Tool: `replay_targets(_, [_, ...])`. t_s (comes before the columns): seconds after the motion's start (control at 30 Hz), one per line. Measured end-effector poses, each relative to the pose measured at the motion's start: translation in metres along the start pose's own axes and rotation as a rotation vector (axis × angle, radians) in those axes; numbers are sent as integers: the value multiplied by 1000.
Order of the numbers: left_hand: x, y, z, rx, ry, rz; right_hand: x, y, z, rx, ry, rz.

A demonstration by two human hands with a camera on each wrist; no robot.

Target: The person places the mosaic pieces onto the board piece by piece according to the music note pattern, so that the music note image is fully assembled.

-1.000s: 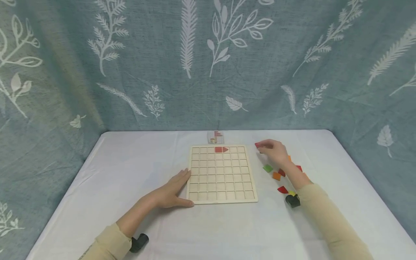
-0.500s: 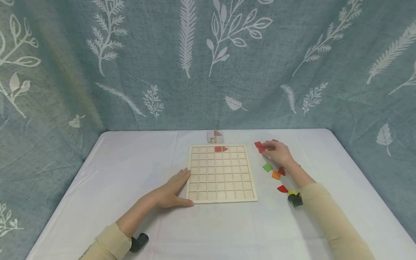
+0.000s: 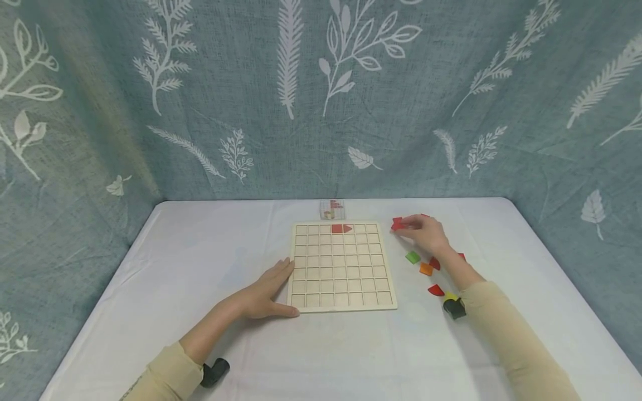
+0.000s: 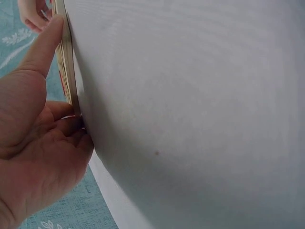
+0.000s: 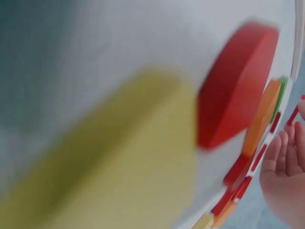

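A pale wooden grid board (image 3: 343,310) lies on the table, a red square tile (image 3: 337,229) and a red triangular tile (image 3: 348,228) set side by side in its far row. Along the board's left edge rests my left hand (image 3: 263,292), thumb at the near left corner and fingers stretched along the side. Right of the board's far corner, my right hand (image 3: 426,234) pinches a red tile (image 3: 398,226) between thumb and fingers. In the right wrist view this red tile (image 5: 292,116) appears as a thin edge at the fingertips. Another red tile (image 3: 398,220) sits just behind it.
Right of the board lie a green tile (image 3: 413,257), an orange tile (image 3: 426,269), red quarter-round tiles (image 3: 436,290) and a yellow tile (image 3: 450,296), partly under the right forearm. A small pattern card (image 3: 332,210) stands behind the board. A patterned curtain (image 3: 321,111) surrounds the table.
My right hand opened a gap from the far red tile, drew slightly back, then shifted left again with a red tile at its fingertips. My left hand has stayed on the board.
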State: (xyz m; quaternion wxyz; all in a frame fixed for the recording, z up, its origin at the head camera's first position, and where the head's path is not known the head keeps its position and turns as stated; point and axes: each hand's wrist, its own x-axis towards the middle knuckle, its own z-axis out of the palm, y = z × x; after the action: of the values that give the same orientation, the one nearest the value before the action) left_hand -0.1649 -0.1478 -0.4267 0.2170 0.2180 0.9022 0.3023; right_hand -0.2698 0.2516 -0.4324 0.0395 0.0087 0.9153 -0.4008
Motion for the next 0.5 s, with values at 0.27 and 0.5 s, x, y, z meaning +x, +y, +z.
replay_targets(0.27, [0, -1, 0, -1, 6, -13, -5, -25, 19, 138, -44, 52])
replay_targets(0.5, [0, 0, 0, -4, 5, -3, -7, -49, 40, 144, -82, -18])
